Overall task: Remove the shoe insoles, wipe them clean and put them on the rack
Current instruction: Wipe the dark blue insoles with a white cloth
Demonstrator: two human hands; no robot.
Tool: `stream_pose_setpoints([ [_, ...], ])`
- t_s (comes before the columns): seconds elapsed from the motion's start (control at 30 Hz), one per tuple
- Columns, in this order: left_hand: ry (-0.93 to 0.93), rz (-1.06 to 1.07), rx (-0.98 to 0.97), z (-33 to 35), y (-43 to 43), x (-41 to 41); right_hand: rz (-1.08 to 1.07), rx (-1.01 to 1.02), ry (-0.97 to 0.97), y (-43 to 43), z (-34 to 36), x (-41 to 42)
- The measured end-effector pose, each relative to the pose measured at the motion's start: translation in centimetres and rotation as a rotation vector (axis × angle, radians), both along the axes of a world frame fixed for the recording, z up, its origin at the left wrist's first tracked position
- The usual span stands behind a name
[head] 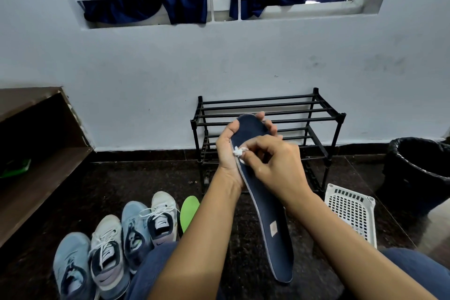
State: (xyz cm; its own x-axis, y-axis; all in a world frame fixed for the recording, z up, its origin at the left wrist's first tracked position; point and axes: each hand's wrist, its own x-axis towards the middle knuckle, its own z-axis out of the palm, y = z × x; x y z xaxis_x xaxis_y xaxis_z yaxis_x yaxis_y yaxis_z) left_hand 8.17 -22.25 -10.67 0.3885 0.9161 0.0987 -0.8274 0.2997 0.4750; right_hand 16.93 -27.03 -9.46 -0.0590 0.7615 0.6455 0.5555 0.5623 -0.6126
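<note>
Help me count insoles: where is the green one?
Head view: the green insole lies on the floor, lower left, between the white shoe and left forearm.

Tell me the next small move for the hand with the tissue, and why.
Probably draw the white tissue wad down the navy insole toward its heel. The right hand pinches the wad against the insole near the toe end, where the left hand grips it, and most of the length lies below.
</note>
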Motion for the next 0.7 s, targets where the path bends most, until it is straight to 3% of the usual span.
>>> stream_pose_setpoints([
  [0.17,0.057,-0.027,-0.018,0.2,-0.5,0.7,-0.093,-0.021,0.019,0.6,0.5,-0.3],
  [0.47,-0.07,0.003,0.022,0.6,0.2,-1.6,0.185,-0.152,-0.001,-1.0,0.2,-0.2],
  [0.7,-0.048,0.075,0.044,0.4,0.6,-0.6,0.107,-0.048,0.063,-1.5,-0.9,0.3],
])
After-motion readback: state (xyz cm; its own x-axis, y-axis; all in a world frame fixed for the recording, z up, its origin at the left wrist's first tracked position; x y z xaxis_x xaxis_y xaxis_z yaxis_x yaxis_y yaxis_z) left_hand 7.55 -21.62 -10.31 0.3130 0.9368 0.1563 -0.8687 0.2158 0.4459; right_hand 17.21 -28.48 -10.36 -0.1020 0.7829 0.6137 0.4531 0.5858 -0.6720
